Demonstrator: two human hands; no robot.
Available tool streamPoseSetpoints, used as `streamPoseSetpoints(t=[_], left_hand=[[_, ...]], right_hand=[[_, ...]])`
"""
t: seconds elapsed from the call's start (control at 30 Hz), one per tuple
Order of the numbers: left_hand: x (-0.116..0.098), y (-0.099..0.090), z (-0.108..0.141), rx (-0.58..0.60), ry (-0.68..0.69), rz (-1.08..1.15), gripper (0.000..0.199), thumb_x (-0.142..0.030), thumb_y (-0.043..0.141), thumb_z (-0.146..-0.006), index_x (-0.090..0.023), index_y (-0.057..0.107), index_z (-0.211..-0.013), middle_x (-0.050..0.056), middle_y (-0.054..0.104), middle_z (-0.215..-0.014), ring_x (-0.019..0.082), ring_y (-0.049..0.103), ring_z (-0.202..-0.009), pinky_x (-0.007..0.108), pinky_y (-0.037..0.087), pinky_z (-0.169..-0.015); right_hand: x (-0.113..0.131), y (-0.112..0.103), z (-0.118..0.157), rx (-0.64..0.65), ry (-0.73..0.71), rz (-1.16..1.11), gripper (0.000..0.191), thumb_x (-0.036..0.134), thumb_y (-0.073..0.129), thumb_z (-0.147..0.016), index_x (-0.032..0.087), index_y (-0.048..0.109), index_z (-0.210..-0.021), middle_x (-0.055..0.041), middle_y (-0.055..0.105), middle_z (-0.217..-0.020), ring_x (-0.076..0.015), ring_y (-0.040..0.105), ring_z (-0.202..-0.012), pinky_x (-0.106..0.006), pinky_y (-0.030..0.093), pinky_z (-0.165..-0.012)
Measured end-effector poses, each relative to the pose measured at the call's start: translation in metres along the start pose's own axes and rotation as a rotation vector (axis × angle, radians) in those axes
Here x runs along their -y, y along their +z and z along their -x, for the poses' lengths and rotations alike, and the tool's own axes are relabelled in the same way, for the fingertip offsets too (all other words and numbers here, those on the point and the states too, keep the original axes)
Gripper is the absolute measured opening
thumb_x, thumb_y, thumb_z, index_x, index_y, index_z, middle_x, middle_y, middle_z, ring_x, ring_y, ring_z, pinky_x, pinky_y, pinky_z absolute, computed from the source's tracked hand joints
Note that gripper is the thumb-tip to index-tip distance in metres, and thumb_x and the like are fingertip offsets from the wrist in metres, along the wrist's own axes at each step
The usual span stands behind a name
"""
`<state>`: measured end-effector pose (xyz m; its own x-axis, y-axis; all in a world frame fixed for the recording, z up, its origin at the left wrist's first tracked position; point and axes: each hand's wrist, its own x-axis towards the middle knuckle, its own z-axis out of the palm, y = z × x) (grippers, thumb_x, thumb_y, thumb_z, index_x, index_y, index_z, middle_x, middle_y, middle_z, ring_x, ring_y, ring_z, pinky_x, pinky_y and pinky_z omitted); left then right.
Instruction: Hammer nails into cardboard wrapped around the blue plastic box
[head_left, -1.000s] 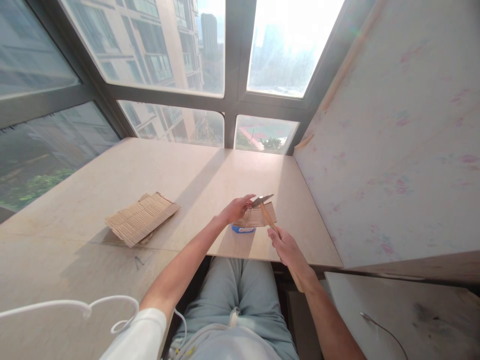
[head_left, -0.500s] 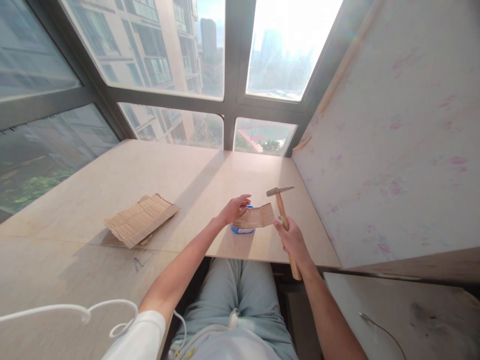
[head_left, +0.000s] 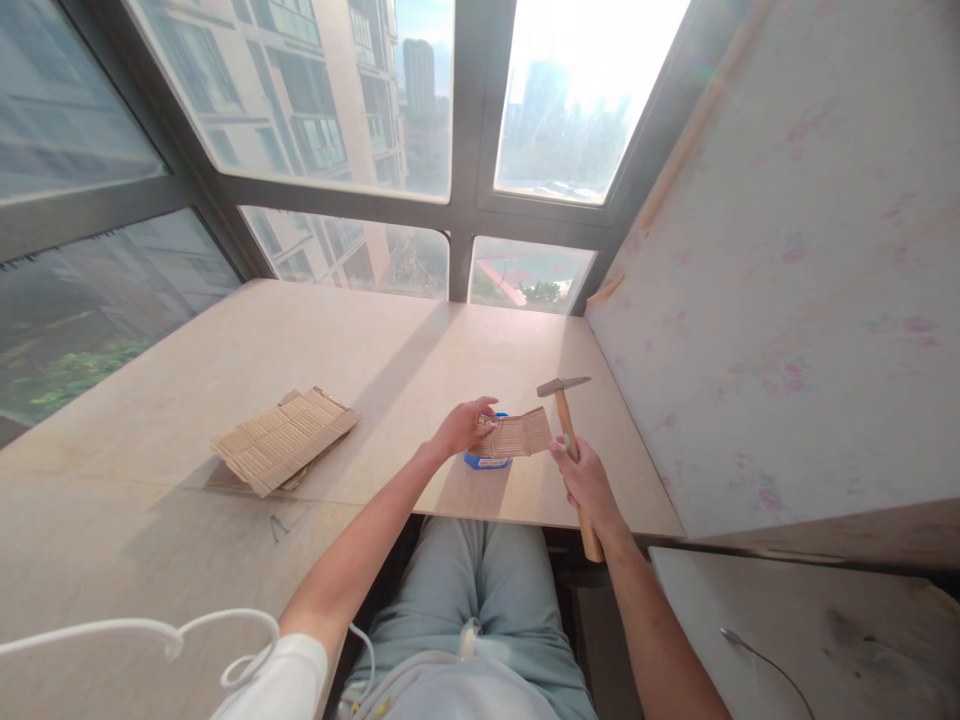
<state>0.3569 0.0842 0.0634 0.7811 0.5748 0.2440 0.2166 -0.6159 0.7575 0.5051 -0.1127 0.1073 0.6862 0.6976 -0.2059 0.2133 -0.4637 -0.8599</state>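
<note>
A small piece of corrugated cardboard (head_left: 525, 432) lies across a blue object with a white label (head_left: 489, 463), near the table's front edge. Several thin dark nails (head_left: 498, 421) appear at its left part, too small to make out well. Over that left end is my left hand (head_left: 466, 428), thumb on the cardboard and fingers stretched along its far edge, gripping it. My right hand (head_left: 586, 476) is wrapped round the wooden handle of a hammer (head_left: 568, 420). The hammer's metal head points up, just right of the cardboard and apart from it.
A stack of corrugated cardboard (head_left: 289, 440) rests on the table (head_left: 405, 350) to the left. Two loose nails (head_left: 278, 527) lie in front of it. A white cable (head_left: 97, 628) crosses the lower left. Windows stand behind, and a patterned wall (head_left: 780, 300) rises on the right.
My left hand has lowered, its thumb coming down onto the cardboard's left end and its fingers drawing closer together. The right hand and hammer have hardly moved.
</note>
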Motion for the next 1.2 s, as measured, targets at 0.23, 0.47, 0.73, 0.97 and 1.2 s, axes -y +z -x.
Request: streamPoseSetpoints(t=[0.23,0.47,0.73,0.97,1.2], left_hand=[[-0.002,0.009,-0.002,-0.052,-0.058,0.069,0.026,-0.016,0.058,-0.085,-0.021,0.061,-0.111,0.002,0.075,-0.093,0.018,0.071,-0.089,0.032,0.055,-0.087],[-0.006,0.007,-0.006,0.010,-0.010,-0.042,0.026,-0.018,0.058,-0.086,-0.022,0.062,-0.111,0.001,0.076,-0.093,0.018,0.072,-0.086,0.031,0.055,-0.083],[-0.002,0.010,-0.004,0.036,-0.041,-0.069,0.030,-0.013,0.057,-0.084,-0.021,0.063,-0.112,0.002,0.076,-0.092,0.018,0.071,-0.089,0.029,0.056,-0.083],[0.003,0.012,-0.003,0.025,-0.041,-0.039,0.030,-0.013,0.058,-0.083,-0.021,0.063,-0.112,0.003,0.076,-0.094,0.017,0.072,-0.086,0.029,0.056,-0.083],[0.001,0.020,-0.007,0.025,-0.020,-0.015,0.030,-0.014,0.058,-0.083,-0.022,0.063,-0.112,0.002,0.076,-0.093,0.017,0.072,-0.086,0.030,0.056,-0.085]], right_hand=[[-0.009,0.000,-0.002,0.007,0.010,-0.042,0.043,0.049,0.060,-0.083,0.014,0.059,-0.109,0.0083,0.042,-0.053,-0.0054,0.032,-0.034,-0.016,0.024,-0.028],[-0.013,0.003,-0.008,0.019,0.007,-0.083,0.042,0.048,0.060,-0.083,0.014,0.059,-0.106,0.0079,0.044,-0.054,-0.0052,0.033,-0.033,-0.016,0.025,-0.027],[-0.014,0.014,-0.028,0.052,0.019,-0.155,0.032,0.048,0.062,-0.080,0.018,0.051,-0.081,0.0107,0.035,-0.046,-0.0057,0.030,-0.032,-0.017,0.025,-0.026],[-0.010,0.012,-0.030,0.071,-0.001,-0.187,0.026,0.042,0.061,-0.079,0.020,0.046,-0.077,0.0111,0.034,-0.045,-0.0057,0.029,-0.030,-0.017,0.023,-0.025],[-0.003,0.007,-0.031,0.051,-0.005,-0.242,0.024,0.040,0.060,-0.081,0.020,0.046,-0.080,0.0117,0.034,-0.046,-0.0049,0.028,-0.030,-0.017,0.022,-0.026]])
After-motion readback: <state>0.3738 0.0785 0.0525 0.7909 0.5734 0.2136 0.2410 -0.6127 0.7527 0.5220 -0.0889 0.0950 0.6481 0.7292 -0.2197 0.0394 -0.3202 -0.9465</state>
